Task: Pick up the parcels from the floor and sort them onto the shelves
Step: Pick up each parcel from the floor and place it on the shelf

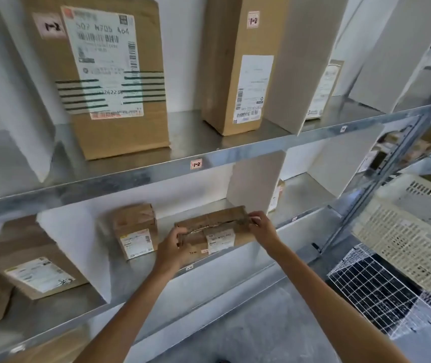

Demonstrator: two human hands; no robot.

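- From my remote seat I see both hands on one flat brown parcel [217, 231]. It sits at the front of the lower shelf [141, 267], in the middle compartment.
- The left hand [173, 247] grips the parcel's left end, fingers curled round the edge and thumb on top.
- The right hand [262, 227] pinches the top right corner between thumb and fingertips.
- The parcel lies long side across, its white label [221, 241] facing me. I cannot tell whether its underside rests on the metal or hangs just above it.
- Just to its left stands a small taped box [134, 231], close but apart. A white divider [256, 182] stands just behind and to the right of the parcel's right end.
- One compartment further left, another labelled parcel [36, 260] leans back.
- On the upper shelf [130, 176] stand a large carton [99, 74] and a tall narrow carton [238, 66], both marked "1-2" — the same as the tag [196, 164] on that shelf's front edge.
- Off to the right are a cream plastic basket [413, 231] and a wire cage [376, 284] below it.
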